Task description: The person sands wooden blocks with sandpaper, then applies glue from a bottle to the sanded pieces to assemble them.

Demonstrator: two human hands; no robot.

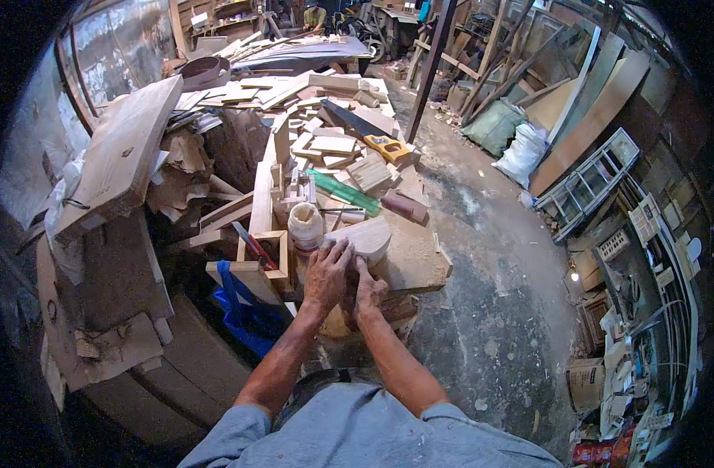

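A pale wooden piece with a rounded end (pixel 366 237) lies at the near edge of the workbench (pixel 419 253). My left hand (pixel 326 274) rests on its left part, fingers pressed together over the wood. Against its near side is my right hand (pixel 368 288), with the thumb up on the edge and the other fingers curled and partly hidden. Just left of the piece stands an open white jar (pixel 305 226). Behind it are a green translucent strip (pixel 345 193) and a brown block (pixel 404 207).
A handsaw with a yellow handle (pixel 387 147) lies among wood offcuts (pixel 333 145). At the left are a wooden box (pixel 283 253) with a red tool, a blue cloth (pixel 252 312) and a large leaning board (pixel 123 152). Far back, a person (pixel 315 17) is visible.
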